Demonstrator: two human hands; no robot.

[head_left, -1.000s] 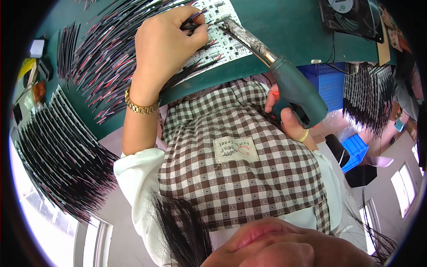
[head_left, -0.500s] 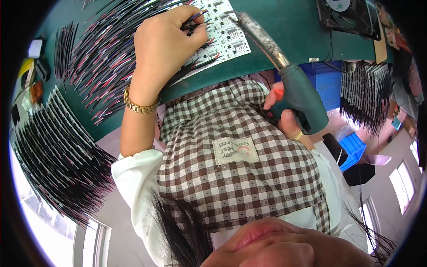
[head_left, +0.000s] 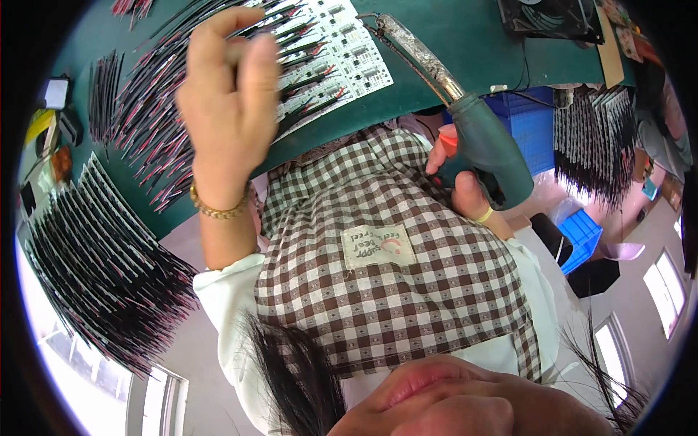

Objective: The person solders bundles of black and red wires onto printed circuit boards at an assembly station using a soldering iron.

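A green-handled soldering gun (head_left: 491, 149) is gripped in my right hand (head_left: 469, 196), its scorched metal barrel slanting up and left. The bent tip hangs beside the upper right edge of a white circuit board panel (head_left: 371, 73). Black wires with red-and-black ends (head_left: 313, 54) lie across the panel's left part. My left hand (head_left: 229, 109) is raised over the bundle of wires, thumb and forefinger apart, with nothing visible between them. Its other fingers are partly hidden behind the hand. Many loose wires (head_left: 156, 138) spread over the green table to its left.
A small bunch of black wires (head_left: 105, 91) lies further left. Stacked boards with hanging wires (head_left: 102, 269) stand at the left, others (head_left: 596, 145) at the right. A black fan (head_left: 552, 18) sits at the table's back right. Blue crates (head_left: 527, 131) stand below the table edge.
My left hand has moved left, away from the panel, and its pinch on a wire has opened. The soldering gun stays almost where it was. The view has shifted slightly.
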